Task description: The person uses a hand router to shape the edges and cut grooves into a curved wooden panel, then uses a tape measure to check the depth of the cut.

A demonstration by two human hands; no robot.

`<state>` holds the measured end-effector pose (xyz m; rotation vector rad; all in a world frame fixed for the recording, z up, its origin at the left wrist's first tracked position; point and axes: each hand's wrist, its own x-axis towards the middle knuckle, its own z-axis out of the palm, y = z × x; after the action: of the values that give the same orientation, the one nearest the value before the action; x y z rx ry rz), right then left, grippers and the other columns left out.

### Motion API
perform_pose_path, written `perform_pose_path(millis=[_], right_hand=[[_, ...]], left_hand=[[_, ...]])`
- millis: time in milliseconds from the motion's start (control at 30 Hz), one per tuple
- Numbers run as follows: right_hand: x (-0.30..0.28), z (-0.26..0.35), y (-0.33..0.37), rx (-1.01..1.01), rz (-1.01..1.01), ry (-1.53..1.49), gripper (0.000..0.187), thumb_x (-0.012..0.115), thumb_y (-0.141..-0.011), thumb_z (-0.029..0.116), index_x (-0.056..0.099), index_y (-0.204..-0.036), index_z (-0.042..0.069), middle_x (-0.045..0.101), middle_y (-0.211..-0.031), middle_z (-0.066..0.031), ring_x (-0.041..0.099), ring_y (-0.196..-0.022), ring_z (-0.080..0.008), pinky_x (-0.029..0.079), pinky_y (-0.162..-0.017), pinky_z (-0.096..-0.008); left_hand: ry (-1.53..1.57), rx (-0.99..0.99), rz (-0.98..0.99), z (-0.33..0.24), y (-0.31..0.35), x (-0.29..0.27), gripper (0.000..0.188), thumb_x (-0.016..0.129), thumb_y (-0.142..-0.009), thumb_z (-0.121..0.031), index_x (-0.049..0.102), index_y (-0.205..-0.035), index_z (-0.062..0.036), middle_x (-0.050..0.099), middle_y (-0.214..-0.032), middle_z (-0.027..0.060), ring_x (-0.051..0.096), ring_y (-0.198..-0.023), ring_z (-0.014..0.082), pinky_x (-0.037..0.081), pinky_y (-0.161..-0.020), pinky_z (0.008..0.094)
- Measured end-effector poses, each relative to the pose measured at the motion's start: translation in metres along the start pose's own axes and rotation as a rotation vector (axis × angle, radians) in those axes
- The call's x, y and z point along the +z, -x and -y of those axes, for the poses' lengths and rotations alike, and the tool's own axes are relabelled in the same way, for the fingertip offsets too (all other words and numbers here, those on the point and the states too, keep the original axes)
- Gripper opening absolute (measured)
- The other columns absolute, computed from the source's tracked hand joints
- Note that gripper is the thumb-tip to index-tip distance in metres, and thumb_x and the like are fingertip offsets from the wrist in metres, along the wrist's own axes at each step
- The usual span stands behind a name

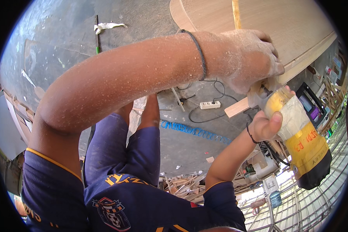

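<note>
On the grey floor (178,152) you have a white power strip (210,104), and you can see a blue coiled hose (189,129) stretching near it. At your upper left, a white rag (107,26) lies by a thin dark bar (96,21). Scrap wood (185,187) is heaped toward your lower edge.

Red handwriting (306,140) and dark print (319,155) mark the yellow tool (297,149); the shirt (154,205) bears yellow lettering (113,179) and a football crest (111,214).
</note>
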<state>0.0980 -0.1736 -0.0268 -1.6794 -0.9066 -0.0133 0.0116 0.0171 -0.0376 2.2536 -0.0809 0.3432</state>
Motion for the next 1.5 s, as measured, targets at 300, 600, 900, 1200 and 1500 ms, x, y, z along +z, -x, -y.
perform_pose_path(millis=[300,600,900,1200,1500], right_hand=[[-0.005,-0.011,-0.021,0.037,-0.001,-0.065,0.082,0.069,-0.073,0.027,0.029,-0.137,-0.005,0.049,-0.123,-0.0275,0.055,-0.112,-0.042,0.045,-0.099,-0.0518],[-0.003,-0.02,-0.03,0.039,-0.057,-0.125,0.079,0.069,-0.072,0.021,0.031,-0.136,-0.006,0.05,-0.124,-0.0304,0.056,-0.112,-0.0421,0.044,-0.1,-0.0508],[0.002,-0.017,-0.041,-0.001,-0.067,-0.094,0.073,0.066,-0.07,0.019,0.035,-0.131,-0.006,0.055,-0.115,-0.0286,0.06,-0.103,-0.0403,0.048,-0.096,-0.0485],[0.012,-0.008,-0.034,0.039,-0.073,-0.096,0.077,0.069,-0.068,0.021,0.034,-0.131,-0.008,0.052,-0.118,-0.0292,0.058,-0.106,-0.0397,0.048,-0.094,-0.0474],[0.012,-0.005,-0.027,0.061,-0.053,-0.097,0.079,0.069,-0.07,0.022,0.033,-0.134,-0.008,0.05,-0.122,-0.0295,0.057,-0.11,-0.0395,0.048,-0.095,-0.0475]], left_hand=[[0.007,0.019,0.002,0.008,-0.02,-0.001,0.061,0.081,-0.063,-0.021,0.059,-0.118,-0.0072,0.065,-0.114,0.0095,0.059,-0.114,0.0225,0.036,-0.109,0.0358],[-0.027,0.033,0.038,0.015,-0.03,0.0,0.054,0.075,-0.067,-0.028,0.061,-0.115,-0.0096,0.067,-0.107,0.0096,0.059,-0.113,0.0275,0.04,-0.104,0.037],[-0.002,0.039,0.048,0.017,-0.039,-0.004,0.06,0.074,-0.062,-0.026,0.06,-0.116,-0.0064,0.067,-0.105,0.0132,0.059,-0.111,0.0318,0.046,-0.096,0.0374],[0.105,0.048,0.146,0.021,-0.037,-0.014,0.067,0.076,-0.057,-0.025,0.055,-0.117,-0.0032,0.068,-0.095,0.0187,0.062,-0.1,0.0352,0.049,-0.085,0.0411],[0.11,0.031,0.275,0.009,-0.028,-0.038,0.061,0.076,-0.059,-0.024,0.054,-0.111,-0.0023,0.066,-0.084,0.0178,0.065,-0.087,0.0366,0.049,-0.076,0.042]])
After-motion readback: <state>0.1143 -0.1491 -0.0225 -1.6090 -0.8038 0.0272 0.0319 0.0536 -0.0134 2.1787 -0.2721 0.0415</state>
